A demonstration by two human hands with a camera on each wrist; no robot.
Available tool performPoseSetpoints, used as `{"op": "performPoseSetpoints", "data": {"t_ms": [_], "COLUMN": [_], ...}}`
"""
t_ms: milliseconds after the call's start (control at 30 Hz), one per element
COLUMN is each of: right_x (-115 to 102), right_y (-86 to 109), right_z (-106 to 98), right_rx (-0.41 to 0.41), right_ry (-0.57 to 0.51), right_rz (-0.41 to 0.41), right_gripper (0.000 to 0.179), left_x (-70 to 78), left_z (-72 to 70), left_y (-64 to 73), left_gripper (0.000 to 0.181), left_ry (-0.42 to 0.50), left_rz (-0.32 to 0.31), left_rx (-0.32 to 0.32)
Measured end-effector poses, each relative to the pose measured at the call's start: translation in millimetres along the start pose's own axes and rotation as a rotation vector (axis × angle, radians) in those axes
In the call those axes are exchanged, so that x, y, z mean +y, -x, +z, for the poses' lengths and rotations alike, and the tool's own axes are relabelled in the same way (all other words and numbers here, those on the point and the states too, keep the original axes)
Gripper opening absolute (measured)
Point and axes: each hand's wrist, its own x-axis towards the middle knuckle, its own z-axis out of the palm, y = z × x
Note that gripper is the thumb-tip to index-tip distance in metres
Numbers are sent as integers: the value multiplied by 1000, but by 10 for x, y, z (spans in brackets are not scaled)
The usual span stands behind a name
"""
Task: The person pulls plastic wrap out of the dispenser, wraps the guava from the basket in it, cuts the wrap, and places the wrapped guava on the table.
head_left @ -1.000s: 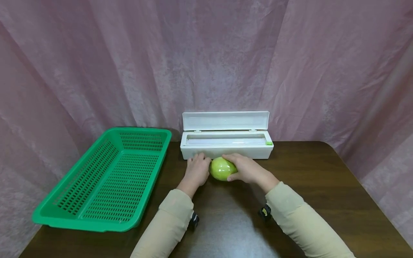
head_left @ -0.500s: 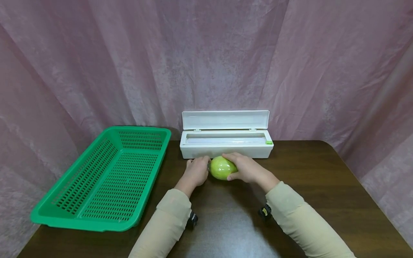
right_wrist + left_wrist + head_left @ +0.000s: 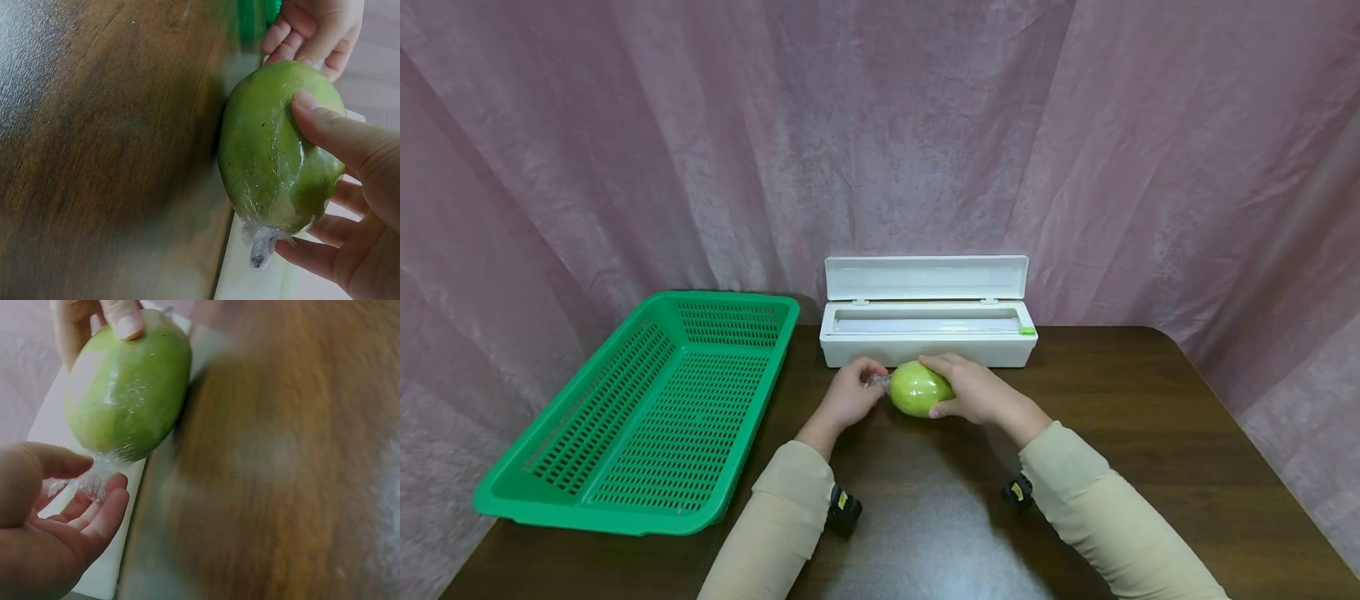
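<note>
A green mango (image 3: pixel 916 389) wrapped in clear plastic film lies on the table in front of the white box. My right hand (image 3: pixel 973 393) grips it from the right, the thumb on its skin and the fingers round the far side. At the mango's left end the plastic wrap (image 3: pixel 100 478) is gathered into a crumpled tail, and my left hand (image 3: pixel 852 395) pinches that between thumb and fingers. The right wrist view shows another twisted film end (image 3: pixel 261 245) sticking out beside my right fingers.
Behind the hands stands a white wrap dispenser box (image 3: pixel 928 353) with its lid raised, a roll inside and a green slider at its right end. A green plastic basket (image 3: pixel 730 467) stands on the left of the brown table (image 3: pixel 1150 433). A pink curtain (image 3: pixel 925 150) hangs behind.
My left hand has rolled and drawn slightly left, so the film tail between its fingers now shows. The right hand and mango have stayed nearly in place.
</note>
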Motion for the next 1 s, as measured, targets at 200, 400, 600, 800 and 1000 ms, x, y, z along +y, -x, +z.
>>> {"op": "performPoseSetpoints", "data": {"t_ms": [200, 400, 600, 800, 1000], "right_x": [-2, -1, -4, -16, -14], "right_y": [-6, -10, -11, -5, 2], "right_z": [-2, 5, 19, 14, 7], "right_rx": [-4, -5, -5, 6, 5], "right_ry": [2, 11, 21, 14, 11], "right_rz": [1, 3, -1, -12, -2], "right_gripper": [81, 82, 81, 80, 80], "left_x": [32, -15, -47, 19, 18], "left_z": [-14, 4, 32, 73, 50], "left_y": [-2, -34, -40, -37, -52], "left_gripper": [29, 23, 12, 6, 20], "left_ry": [271, 322, 251, 34, 170], "left_rz": [-137, -178, -184, -98, -169], "left_rx": [-16, 20, 109, 172, 132]}}
